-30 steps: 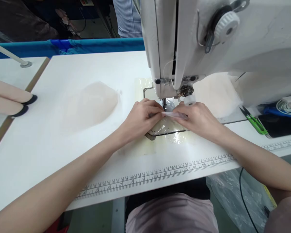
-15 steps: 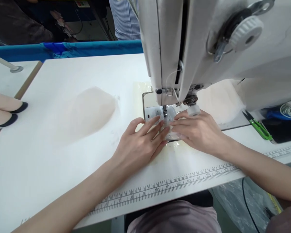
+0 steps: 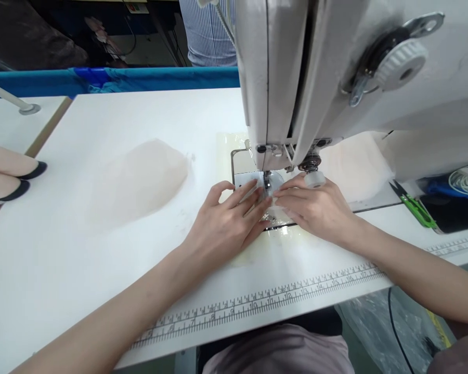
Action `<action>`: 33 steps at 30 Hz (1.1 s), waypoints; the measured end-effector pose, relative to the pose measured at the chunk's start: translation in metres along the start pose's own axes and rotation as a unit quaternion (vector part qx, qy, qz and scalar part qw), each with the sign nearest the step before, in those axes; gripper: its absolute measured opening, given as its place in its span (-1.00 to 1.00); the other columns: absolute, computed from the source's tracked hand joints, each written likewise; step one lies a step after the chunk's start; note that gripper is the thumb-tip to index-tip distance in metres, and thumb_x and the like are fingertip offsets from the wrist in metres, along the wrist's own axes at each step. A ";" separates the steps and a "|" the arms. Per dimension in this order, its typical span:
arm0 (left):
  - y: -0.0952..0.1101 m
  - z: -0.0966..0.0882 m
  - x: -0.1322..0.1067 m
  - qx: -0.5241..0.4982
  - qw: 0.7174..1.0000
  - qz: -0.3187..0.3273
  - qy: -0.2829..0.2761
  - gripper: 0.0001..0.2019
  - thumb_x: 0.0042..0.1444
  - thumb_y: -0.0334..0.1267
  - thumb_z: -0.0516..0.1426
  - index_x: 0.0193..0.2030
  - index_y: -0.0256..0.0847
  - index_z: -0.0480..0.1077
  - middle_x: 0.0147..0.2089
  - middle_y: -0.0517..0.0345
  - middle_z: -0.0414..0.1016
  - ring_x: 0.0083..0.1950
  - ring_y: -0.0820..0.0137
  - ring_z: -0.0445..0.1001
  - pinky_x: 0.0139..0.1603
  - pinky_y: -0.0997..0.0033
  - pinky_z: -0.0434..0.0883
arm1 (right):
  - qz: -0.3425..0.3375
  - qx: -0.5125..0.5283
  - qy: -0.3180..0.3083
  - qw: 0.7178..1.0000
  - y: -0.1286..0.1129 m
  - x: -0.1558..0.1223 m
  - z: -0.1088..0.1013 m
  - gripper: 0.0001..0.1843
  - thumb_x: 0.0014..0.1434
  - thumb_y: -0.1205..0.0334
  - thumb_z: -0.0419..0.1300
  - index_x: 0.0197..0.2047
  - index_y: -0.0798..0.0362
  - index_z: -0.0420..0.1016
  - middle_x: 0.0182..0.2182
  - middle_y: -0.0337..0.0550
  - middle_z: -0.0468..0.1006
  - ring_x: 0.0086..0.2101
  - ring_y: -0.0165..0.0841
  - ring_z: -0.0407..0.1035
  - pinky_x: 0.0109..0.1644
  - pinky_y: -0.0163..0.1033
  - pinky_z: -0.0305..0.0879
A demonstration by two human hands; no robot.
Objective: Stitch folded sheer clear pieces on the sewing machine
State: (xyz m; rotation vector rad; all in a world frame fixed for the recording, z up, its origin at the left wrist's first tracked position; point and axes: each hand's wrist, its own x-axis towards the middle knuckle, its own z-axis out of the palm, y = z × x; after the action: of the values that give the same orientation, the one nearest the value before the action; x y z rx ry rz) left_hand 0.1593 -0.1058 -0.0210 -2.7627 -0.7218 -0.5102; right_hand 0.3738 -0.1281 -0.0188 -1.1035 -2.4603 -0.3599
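Note:
At the sewing machine (image 3: 284, 78), both hands rest by the presser foot (image 3: 267, 179). My left hand (image 3: 228, 221) lies on the metal needle plate (image 3: 243, 162) just left of the foot, fingers stretched and slightly spread. My right hand (image 3: 317, 208) is on the other side, its fingers close together and bent, fingertips pressed on a small piece of sheer fabric (image 3: 271, 201). That piece is see-through and its outline is hard to make out. The two hands' fingertips nearly meet in front of the foot.
A pale sheer fabric piece (image 3: 148, 176) lies at left, another (image 3: 356, 166) behind my right hand. Green thread snips (image 3: 415, 205) sit right, beside a dark flat object (image 3: 452, 213). A printed ruler (image 3: 253, 306) follows the front edge. Two dark-tipped beige forms (image 3: 8, 161) jut in left.
The view has shifted slightly, so the machine appears a little farther right. Both hands stay by the presser foot, with only small finger movements.

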 end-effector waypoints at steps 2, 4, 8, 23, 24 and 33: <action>-0.002 0.001 0.002 -0.013 1.000 -0.019 -0.020 -0.70 0.34 -0.23 0.00 0.16 -0.16 0.34 0.13 0.01 0.49 0.24 0.19 0.38 0.11 0.02 0.31 | 0.007 -0.007 -0.008 1.000 0.002 0.000 0.004 -0.72 0.20 0.50 0.05 -0.31 0.08 0.58 -0.27 -0.22 0.66 -0.27 -0.34 0.48 -0.12 -0.22 0.29; -0.004 0.002 0.003 -0.015 0.999 -0.029 -0.030 -0.69 0.35 -0.20 -0.03 0.16 -0.13 0.33 0.14 0.03 0.48 0.25 0.20 0.36 0.13 -0.01 0.29 | 0.012 -0.015 -0.014 1.000 0.004 0.001 0.007 -0.73 0.22 0.48 0.05 -0.27 0.07 0.58 -0.28 -0.20 0.66 -0.25 -0.34 0.48 -0.09 -0.22 0.30; -0.004 0.004 0.003 0.013 1.000 -0.016 -0.010 -0.69 0.34 -0.16 -0.01 0.14 -0.19 0.35 0.12 -0.01 0.50 0.22 0.16 0.39 0.09 -0.01 0.27 | 0.025 -0.021 -0.020 0.999 0.004 0.002 0.008 -0.74 0.24 0.44 0.06 -0.18 0.10 0.58 -0.27 -0.13 0.66 -0.24 -0.33 0.49 -0.06 -0.22 0.30; 0.000 -0.001 -0.003 0.008 1.000 0.002 0.013 -0.73 0.30 -0.28 0.04 0.09 -0.24 0.40 0.05 0.01 0.55 0.15 0.21 0.46 0.06 0.07 0.25 | 0.002 -0.064 -0.068 0.996 -0.004 -0.003 0.002 -0.63 0.21 0.47 -0.02 -0.04 0.15 0.54 -0.06 -0.15 0.61 -0.16 -0.30 0.47 0.17 -0.03 0.17; 0.000 -0.001 -0.002 0.008 1.000 0.001 0.012 -0.73 0.30 -0.28 0.04 0.09 -0.24 0.40 0.05 0.01 0.55 0.15 0.21 0.46 0.06 0.07 0.25 | 0.003 -0.064 -0.068 0.996 -0.004 -0.003 0.002 -0.62 0.21 0.48 -0.02 -0.04 0.15 0.54 -0.05 -0.15 0.60 -0.16 -0.30 0.47 0.17 -0.03 0.16; -0.001 0.002 0.000 0.005 1.000 -0.006 0.014 -0.72 0.31 -0.26 0.03 0.10 -0.25 0.39 0.06 0.02 0.54 0.16 0.22 0.45 0.07 0.07 0.24 | 0.014 -0.073 -0.072 0.995 -0.003 -0.001 0.001 -0.63 0.20 0.49 -0.01 -0.04 0.19 0.54 -0.08 -0.14 0.61 -0.18 -0.31 0.47 0.24 -0.06 0.11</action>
State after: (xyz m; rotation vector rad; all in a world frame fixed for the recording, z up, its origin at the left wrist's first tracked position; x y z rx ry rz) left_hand 0.1590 -0.1040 -0.0228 -2.7375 -0.7326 -0.5453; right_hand 0.3719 -0.1305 -0.0207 -1.2622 -2.5747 -0.4735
